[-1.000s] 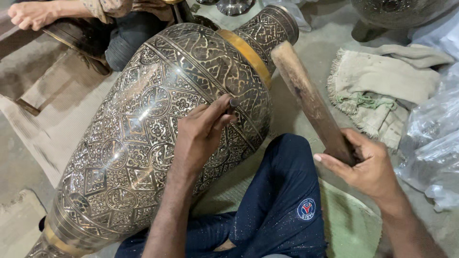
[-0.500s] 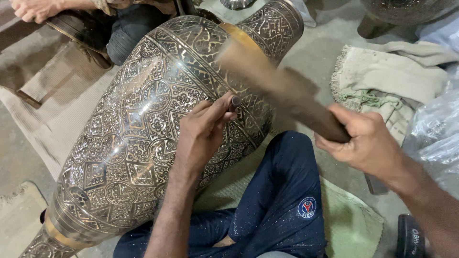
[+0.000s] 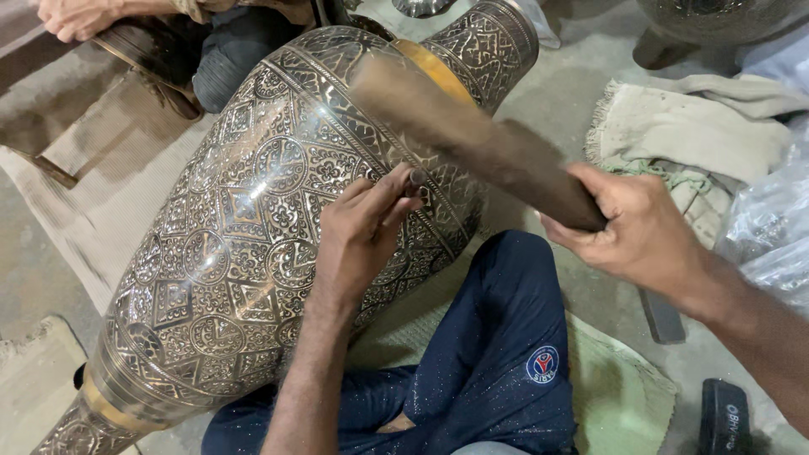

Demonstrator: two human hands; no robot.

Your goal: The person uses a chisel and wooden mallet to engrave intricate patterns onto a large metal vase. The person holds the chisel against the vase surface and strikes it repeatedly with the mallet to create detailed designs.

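Note:
A large engraved metal vase (image 3: pixel 244 227) lies tilted across my lap, its neck pointing to the far right. My left hand (image 3: pixel 358 240) rests on its belly and pinches a small metal chisel (image 3: pixel 415 179) against the patterned surface. My right hand (image 3: pixel 636 232) grips the handle end of a wooden mallet (image 3: pixel 472 139). The mallet is blurred and its head hangs over the vase's shoulder, just above the chisel.
Another person's hand (image 3: pixel 72 15) and knee (image 3: pixel 227 59) are at the top left. A folded beige cloth (image 3: pixel 699 135) and clear plastic bag (image 3: pixel 771 236) lie at the right. A dark flat tool (image 3: pixel 661 316) and a black object (image 3: pixel 725 417) lie on the floor by my blue-trousered leg (image 3: pixel 497 362).
The mallet has swung from upright at the right down and leftward over the vase towards the chisel. My left hand has kept its place on the vase.

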